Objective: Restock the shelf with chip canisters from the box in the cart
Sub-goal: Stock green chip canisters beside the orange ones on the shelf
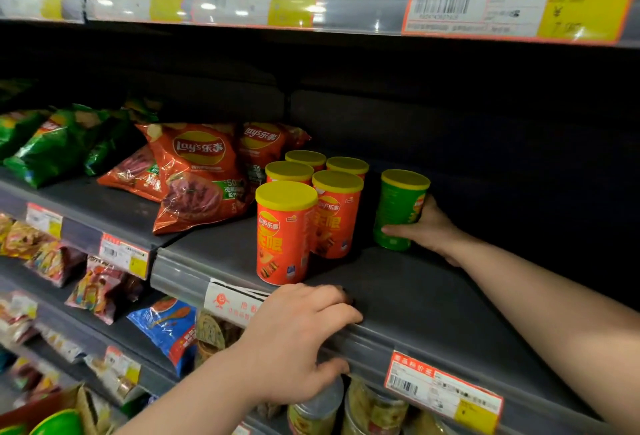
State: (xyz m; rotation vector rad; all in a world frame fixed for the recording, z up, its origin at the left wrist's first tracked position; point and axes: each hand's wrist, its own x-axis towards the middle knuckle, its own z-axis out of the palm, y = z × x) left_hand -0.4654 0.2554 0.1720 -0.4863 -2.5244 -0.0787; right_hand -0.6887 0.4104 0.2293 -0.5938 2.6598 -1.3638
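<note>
Green canister gripped by right hand, label half hidden; left hand clasps shelf edge.

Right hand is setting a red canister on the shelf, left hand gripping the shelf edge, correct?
Not quite. The head view shows the right hand around a green canister, not a red one. The left hand does grip the shelf edge.

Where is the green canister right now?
In the head view, the green canister stands upright on the shelf, right of the orange canisters, gripped by the right hand.
</note>
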